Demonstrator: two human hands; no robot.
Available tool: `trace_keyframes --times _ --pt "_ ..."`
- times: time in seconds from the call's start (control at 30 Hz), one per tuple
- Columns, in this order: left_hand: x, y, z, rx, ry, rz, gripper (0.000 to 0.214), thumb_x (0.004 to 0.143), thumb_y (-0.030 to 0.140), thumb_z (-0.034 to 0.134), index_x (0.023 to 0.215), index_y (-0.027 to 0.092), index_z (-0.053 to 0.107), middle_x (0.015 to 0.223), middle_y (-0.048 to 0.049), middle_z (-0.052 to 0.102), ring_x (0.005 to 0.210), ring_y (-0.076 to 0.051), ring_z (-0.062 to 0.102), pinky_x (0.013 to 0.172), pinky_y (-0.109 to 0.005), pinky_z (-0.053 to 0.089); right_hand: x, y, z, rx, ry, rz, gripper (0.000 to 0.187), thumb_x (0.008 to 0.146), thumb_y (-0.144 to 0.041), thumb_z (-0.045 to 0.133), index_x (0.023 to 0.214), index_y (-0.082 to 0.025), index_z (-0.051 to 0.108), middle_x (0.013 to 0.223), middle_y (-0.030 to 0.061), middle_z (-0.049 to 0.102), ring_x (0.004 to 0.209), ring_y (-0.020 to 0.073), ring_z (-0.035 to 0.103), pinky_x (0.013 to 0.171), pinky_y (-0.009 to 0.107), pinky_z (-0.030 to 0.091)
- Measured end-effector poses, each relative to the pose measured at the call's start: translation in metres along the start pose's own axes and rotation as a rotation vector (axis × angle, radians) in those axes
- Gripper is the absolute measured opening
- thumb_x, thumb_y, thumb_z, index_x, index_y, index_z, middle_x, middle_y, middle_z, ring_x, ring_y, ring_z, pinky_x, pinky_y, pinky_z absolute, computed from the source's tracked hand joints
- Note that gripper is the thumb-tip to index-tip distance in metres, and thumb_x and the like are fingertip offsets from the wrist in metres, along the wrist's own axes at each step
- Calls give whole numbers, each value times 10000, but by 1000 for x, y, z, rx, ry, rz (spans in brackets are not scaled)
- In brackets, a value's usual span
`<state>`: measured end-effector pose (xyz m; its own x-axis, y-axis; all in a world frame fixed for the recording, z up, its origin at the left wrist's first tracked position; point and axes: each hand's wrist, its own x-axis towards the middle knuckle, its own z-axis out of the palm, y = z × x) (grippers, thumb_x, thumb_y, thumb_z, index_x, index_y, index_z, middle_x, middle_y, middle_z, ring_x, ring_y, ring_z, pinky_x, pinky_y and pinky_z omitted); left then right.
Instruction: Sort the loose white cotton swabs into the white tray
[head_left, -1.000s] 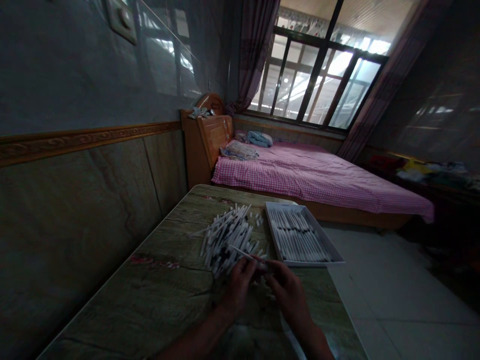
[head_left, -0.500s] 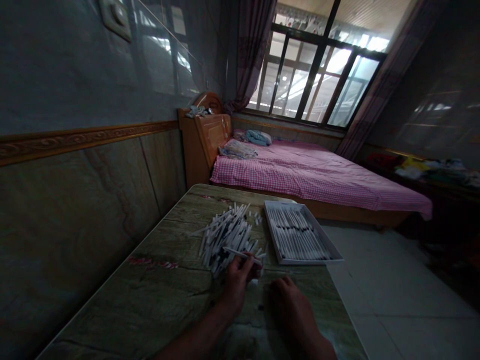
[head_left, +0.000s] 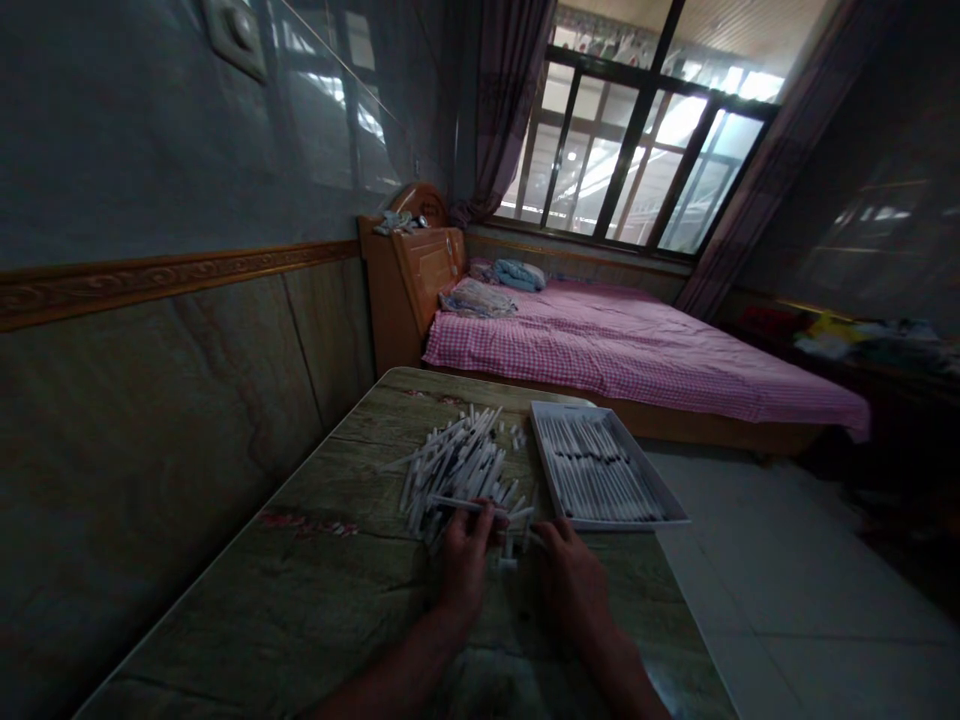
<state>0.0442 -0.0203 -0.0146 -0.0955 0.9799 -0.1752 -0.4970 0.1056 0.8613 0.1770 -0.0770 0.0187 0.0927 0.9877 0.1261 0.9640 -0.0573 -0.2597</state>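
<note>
the left hand [head_left: 465, 565] pinches a thin white stick [head_left: 469, 505] at the near edge of a loose pile of white sticks [head_left: 457, 470] on a green-brown marbled table [head_left: 247, 570]; the right hand [head_left: 574, 585] curves open, near a white rectangular tray [head_left: 547, 462] on the right.

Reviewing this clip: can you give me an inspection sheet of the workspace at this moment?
surface: marble-patterned tabletop with reddish streaks, set along the wall
job's things: loose heap of white sticks; white tray holding aligned sticks
clutter: stray sticks beside the hands
hands: left hand appears to hold a white stick over the heap; right hand rests near the tray, nothing clearly held
cables: nothing seen
surroundings: pink gingham bed, curtained window, tiled floor
</note>
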Motion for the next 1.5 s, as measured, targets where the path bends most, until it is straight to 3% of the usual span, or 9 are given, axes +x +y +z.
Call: trace_keyframes --times 0.2,0.33,0.47,0.63,0.77,0.93,1.33,1.5 --pt "-2 5 0 35 -9 50 321 666 488 754 817 220 665 731 -30 730 670 -222 673 642 -337 532 0 -21 15 127 47 -193 331 850 -141 573 1144 -277 636 1067 37 627 940 165 620 772 224 428" --pt "-4 10 0 3 8 55 336 671 488 752 841 216 651 734 -21 716 634 -205 658 607 -320 523 3 -18 30 87 97 -122 199 897 -142 534 964 -257 682 989 35 637 899 162 608 745 223 416" --pt "-4 13 0 7 34 104 366 666 499 756 836 198 638 724 -14 699 593 -177 631 547 -279 490 4 -13 34 51 205 -54 250 864 -102 552 1016 -250 684 1006 50 645 937 196 583 801 268 432" --pt "-2 17 -3 52 35 148 354 697 498 743 853 196 647 724 2 679 600 -151 605 559 -251 481 5 -19 33 84 181 -314 397 853 -123 568 1216 -270 638 1239 65 611 1155 234 511 979 366 413" --pt "2 17 -7 56 69 180 372 695 504 744 860 187 644 744 -5 681 630 -159 621 573 -254 490 7 -24 35 96 101 -476 400 877 -206 586 1264 -305 618 1323 49 584 1342 251 380 1064 416 360" --pt "8 20 -7 35 110 182 390 681 510 745 836 173 626 656 14 653 503 -117 553 474 -224 427 8 -25 34 139 85 -373 333 908 -149 533 1170 -301 673 1240 26 641 1262 228 463 1041 386 374" --pt "6 23 -6 80 86 172 420 653 540 753 813 173 625 644 10 658 497 -124 560 453 -222 392 9 -17 29 246 192 -192 257 813 -71 559 916 -229 733 1043 49 692 1051 221 548 952 341 415" --pt "6 24 -7 66 83 183 393 670 523 747 805 172 633 666 7 668 508 -117 566 459 -213 395 9 -12 30 308 252 -146 298 814 -82 507 973 -217 719 1059 62 687 1041 220 554 937 346 430"
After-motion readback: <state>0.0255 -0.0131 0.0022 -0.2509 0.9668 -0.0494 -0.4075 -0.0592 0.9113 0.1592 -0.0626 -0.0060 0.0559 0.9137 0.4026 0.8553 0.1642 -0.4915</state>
